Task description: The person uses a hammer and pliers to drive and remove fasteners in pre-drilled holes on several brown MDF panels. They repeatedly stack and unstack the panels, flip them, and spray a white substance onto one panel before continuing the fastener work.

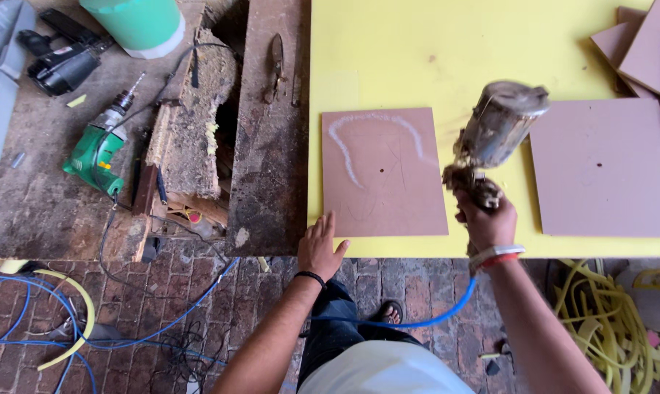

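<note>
Right hand [487,222] grips a spray gun [494,138], tilted at the panel [383,171] toward nine o'clock; left hand [320,248], fingers spread, presses the bench [417,51] edge for support.

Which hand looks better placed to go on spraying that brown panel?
Probably the right hand: it grips the spray gun beside the brown panel. The left hand rests flat at the table edge.

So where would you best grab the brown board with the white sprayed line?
Probably by its near edge. The brown board lies flat on the yellow table, that edge close to the table's front, beside the left hand. The right hand holds the spray gun.
</note>
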A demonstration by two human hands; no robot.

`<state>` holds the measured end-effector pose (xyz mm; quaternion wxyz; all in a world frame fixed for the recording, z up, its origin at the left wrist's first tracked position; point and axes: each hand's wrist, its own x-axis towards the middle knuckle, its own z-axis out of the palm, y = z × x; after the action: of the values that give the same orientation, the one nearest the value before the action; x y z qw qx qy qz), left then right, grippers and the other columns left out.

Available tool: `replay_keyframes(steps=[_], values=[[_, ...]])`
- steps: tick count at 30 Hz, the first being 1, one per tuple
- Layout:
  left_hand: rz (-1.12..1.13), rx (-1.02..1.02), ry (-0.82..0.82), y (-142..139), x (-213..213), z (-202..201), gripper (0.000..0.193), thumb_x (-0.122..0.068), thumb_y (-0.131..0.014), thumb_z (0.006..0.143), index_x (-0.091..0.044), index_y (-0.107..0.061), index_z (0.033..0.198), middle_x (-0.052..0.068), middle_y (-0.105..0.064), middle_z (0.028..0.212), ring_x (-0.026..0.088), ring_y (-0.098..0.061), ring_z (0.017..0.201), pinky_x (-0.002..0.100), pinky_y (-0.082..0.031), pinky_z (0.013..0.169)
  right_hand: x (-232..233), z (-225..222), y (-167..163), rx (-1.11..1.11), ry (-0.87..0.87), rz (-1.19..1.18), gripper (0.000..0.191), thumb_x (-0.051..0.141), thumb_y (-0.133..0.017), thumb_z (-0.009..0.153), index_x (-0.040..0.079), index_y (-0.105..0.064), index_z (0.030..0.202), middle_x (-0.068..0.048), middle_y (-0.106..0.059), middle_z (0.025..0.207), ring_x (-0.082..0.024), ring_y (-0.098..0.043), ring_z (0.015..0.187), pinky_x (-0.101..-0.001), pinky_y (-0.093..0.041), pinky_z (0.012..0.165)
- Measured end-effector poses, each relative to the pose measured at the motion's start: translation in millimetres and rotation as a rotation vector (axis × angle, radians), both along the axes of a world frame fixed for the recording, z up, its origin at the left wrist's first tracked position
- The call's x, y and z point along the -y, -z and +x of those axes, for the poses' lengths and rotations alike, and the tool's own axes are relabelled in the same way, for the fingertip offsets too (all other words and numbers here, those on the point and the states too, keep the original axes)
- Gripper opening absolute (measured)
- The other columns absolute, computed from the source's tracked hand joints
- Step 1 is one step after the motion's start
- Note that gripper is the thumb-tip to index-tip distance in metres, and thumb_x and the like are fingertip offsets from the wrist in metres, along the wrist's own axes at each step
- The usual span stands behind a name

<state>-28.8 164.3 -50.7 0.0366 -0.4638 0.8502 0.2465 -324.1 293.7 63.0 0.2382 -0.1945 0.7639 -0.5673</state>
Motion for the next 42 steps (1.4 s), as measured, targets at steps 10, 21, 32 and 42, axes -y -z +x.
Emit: replay_keyframes(steps=[10, 21, 32, 42], values=[[-0.070, 0.206, -0.014, 14.3, -39.3, 42.6, 0.079, -0.052, -0.049, 0.099, -0.011, -0.019, 0.160, 0.014, -0.012, 0.168, 0.032, -0.014, 0.154, 0.046, -0.012, 0.125, -47.3, 46.3, 21.7, 0.379, -0.318, 0.156, 0.048, 0.013, -0.077, 0.086, 0.000, -0.062, 0.129, -0.013, -0.072, 0.082, -0.018, -0.068, 0.061, -0.0329, -0.059, 0.055], [-0.091, 0.152, 0.039, 10.9, -43.3, 54.8, 0.061, -0.037, -0.057, 0.098, -0.005, -0.045, 0.148, 0.017, -0.028, 0.164, 0.034, -0.029, 0.149, 0.046, -0.026, 0.121, -48.0, 27.2, -15.2, 0.009, -0.098, 0.061, 0.042, 0.010, -0.077, 0.093, -0.004, -0.066, 0.132, -0.008, -0.070, 0.089, -0.013, -0.063, 0.067, -0.0282, -0.052, 0.057], [0.056, -0.205, -0.116, -16.0, -36.2, 41.0, 0.039, -0.027, -0.070, 0.087, -0.008, -0.070, 0.122, 0.014, -0.068, 0.133, 0.031, -0.060, 0.130, 0.041, -0.046, 0.111, -42.0, 36.2, -23.6, 0.153, -0.261, -0.141, 0.049, 0.009, -0.074, 0.090, -0.004, -0.060, 0.135, -0.008, -0.070, 0.086, -0.012, -0.065, 0.066, -0.0262, -0.054, 0.058], [0.788, -0.744, 0.122, -70.2, -49.4, -25.1, 0.093, -0.020, -0.077, 0.075, -0.010, -0.028, 0.154, 0.018, -0.052, 0.140, 0.033, -0.056, 0.125, 0.046, -0.057, 0.094, 4.4, 91.0, 20.6, 0.208, -0.283, -0.167, 0.070, 0.006, -0.068, 0.094, 0.003, -0.037, 0.158, -0.011, -0.069, 0.124, -0.017, -0.065, 0.104, -0.0296, -0.055, 0.085]])
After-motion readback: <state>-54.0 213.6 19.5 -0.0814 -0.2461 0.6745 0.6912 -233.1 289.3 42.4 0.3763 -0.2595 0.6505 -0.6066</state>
